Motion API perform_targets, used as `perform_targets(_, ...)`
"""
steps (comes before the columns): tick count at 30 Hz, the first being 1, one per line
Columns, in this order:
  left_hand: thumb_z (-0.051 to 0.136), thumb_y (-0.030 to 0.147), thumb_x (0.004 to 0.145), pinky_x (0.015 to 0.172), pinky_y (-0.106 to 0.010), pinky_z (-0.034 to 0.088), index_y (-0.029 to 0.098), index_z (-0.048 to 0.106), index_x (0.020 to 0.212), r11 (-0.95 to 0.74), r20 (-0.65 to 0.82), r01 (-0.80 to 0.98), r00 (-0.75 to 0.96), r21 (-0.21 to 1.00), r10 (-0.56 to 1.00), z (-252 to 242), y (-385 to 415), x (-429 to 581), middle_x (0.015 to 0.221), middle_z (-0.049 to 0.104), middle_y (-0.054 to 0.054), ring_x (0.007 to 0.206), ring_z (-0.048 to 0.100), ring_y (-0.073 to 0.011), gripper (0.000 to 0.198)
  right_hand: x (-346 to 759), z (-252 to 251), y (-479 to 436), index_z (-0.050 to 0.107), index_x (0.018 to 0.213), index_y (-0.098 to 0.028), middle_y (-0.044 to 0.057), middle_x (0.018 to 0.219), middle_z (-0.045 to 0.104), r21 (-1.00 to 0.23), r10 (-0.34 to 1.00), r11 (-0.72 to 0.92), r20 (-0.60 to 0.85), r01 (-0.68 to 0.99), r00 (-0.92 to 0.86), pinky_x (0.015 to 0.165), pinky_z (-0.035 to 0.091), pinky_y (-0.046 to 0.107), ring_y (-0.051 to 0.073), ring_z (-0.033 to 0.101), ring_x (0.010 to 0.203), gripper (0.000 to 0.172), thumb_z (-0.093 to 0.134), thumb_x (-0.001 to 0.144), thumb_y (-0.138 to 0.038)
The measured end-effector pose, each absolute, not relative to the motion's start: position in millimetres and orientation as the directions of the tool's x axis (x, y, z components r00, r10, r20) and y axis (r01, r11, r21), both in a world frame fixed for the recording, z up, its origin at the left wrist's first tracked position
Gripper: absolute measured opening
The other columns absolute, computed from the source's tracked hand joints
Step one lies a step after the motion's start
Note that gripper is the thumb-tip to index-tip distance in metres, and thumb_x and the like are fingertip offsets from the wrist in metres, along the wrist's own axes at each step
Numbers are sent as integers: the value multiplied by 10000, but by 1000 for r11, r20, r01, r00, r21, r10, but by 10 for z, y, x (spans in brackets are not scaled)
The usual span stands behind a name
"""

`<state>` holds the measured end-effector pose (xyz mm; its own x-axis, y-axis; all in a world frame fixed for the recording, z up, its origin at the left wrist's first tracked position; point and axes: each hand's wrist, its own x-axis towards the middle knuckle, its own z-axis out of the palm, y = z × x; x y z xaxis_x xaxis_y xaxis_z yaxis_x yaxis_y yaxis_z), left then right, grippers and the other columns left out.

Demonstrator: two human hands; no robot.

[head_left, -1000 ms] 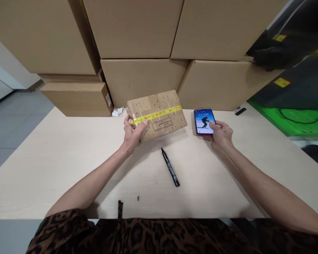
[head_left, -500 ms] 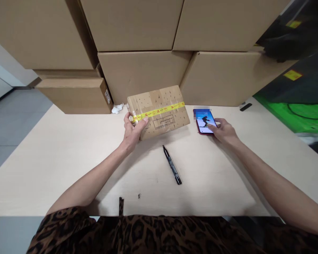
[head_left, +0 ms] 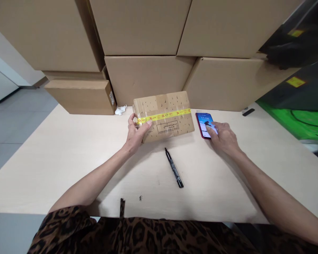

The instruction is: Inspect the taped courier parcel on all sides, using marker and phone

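A small cardboard parcel (head_left: 169,116) with a yellow tape band lies on the pale table (head_left: 55,158). My left hand (head_left: 136,132) grips its left end, thumb on top and fingers round the side. To its right a red phone (head_left: 204,121) with a lit screen lies flat. My right hand (head_left: 224,137) rests on the phone's near end, fingers curled over it. A black marker pen (head_left: 174,168) lies on the table between my arms, nearer to me than the parcel.
Large cardboard boxes (head_left: 145,77) are stacked along the table's back edge, with a flatter box (head_left: 81,97) at the left. A crumpled white scrap (head_left: 120,110) lies beside the parcel. A small dark object (head_left: 248,112) sits at the far right.
My right hand has slid further over the phone, covering more of its lower screen. The left hand keeps its hold on the parcel. The view shifted slightly.
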<state>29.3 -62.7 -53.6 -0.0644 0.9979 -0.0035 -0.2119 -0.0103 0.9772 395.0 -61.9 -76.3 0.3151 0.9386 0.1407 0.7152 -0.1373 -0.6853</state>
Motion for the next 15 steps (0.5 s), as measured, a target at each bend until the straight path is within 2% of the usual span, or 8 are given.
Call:
perform_targets(2,915,570,715,1165,-566,509,281,317,1571,10,-17,-247,-27,969,999,-516,-658,316,1448,539,-159,1372,582,-364,1084,3778,-705,-618,696,1234,-261,151,1323,670,-795,961,-22,151,606,233,1144,465,597,355,646,1224,687,665,804,-796)
perform_targets(3,909,563,722,1179,-574,496,296,329,1575,4,-3,-262,3,965,1000,-510,-677,327,1458,550,-151,1368,588,-357,1065,3675,-676,-613,680,1271,-285,128,1346,683,-876,973,33,138,481,184,1120,500,574,335,658,1230,749,697,757,-830)
perform_targets(5,893,558,745,1200,-601,477,330,366,1577,-39,58,-268,65,963,996,-497,-716,342,1471,576,-136,1373,592,-360,1011,3460,-615,-598,674,1265,-330,70,1269,746,-964,993,72,93,255,73,1010,591,522,305,708,1188,825,733,662,-891)
perform_targets(7,889,554,754,1218,-611,466,366,397,1580,-102,129,-240,102,965,986,-470,-749,341,1499,580,-120,1415,569,-373,980,3270,-556,-580,712,1162,-297,65,1111,799,-1000,998,14,14,-3,-56,906,643,513,320,756,1092,797,867,568,-805)
perform_targets(9,894,539,754,1251,-594,444,388,412,1584,-173,201,-209,117,963,973,-425,-765,319,1557,551,-98,1494,509,-377,972,3138,-506,-572,727,1115,-270,62,1013,816,-990,993,-6,10,-139,-115,865,665,517,324,784,1005,701,952,567,-644)
perform_targets(12,888,530,771,1292,-566,402,368,441,1583,-219,247,-173,165,960,955,-341,-744,253,1583,538,-93,1577,420,-374,941,3071,-462,-589,731,1134,-291,21,953,821,-979,991,115,125,-166,-54,899,675,498,292,796,953,620,981,597,-475)
perform_targets(15,892,572,772,1319,-552,361,321,458,1582,-247,275,-136,264,959,925,-281,-693,174,1583,546,-116,1590,403,-379,953,3101,-455,-623,764,1055,-297,21,963,833,-960,962,271,273,-66,-20,887,694,493,289,798,932,592,1022,526,-362)
